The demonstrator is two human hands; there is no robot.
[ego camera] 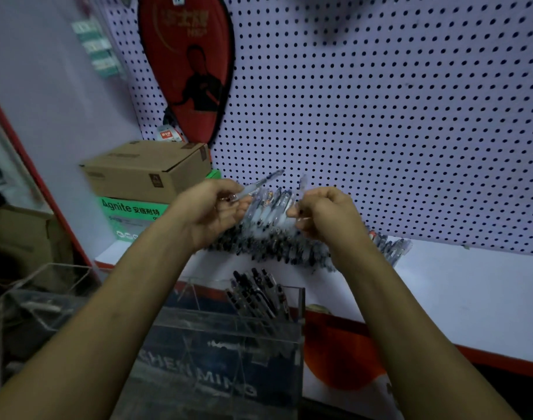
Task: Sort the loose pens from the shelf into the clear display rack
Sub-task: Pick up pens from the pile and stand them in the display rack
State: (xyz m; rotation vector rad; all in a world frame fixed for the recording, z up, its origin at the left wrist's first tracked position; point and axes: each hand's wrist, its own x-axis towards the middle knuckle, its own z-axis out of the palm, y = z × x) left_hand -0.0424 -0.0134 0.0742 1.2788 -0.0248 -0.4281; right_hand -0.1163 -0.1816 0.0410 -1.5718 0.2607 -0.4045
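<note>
While both forearms reach over the white shelf [459,283], the left hand [212,212] holds one pen [256,184], its fingers curled round the barrel so that the tip points up and to the right. The right hand [325,212] is closed into a loose fist; a blurred pen [302,181] appears to project above it, though the grip cannot be confirmed. Behind and below the hands, the loose pens [274,237] lie heaped on the shelf against the pegboard [380,116]. Nearer the viewer stands the clear display rack [228,344], whose rear right compartment holds several upright dark pens [259,294]. At left, a cardboard box [147,169] sits on a green carton [129,213].
</note>
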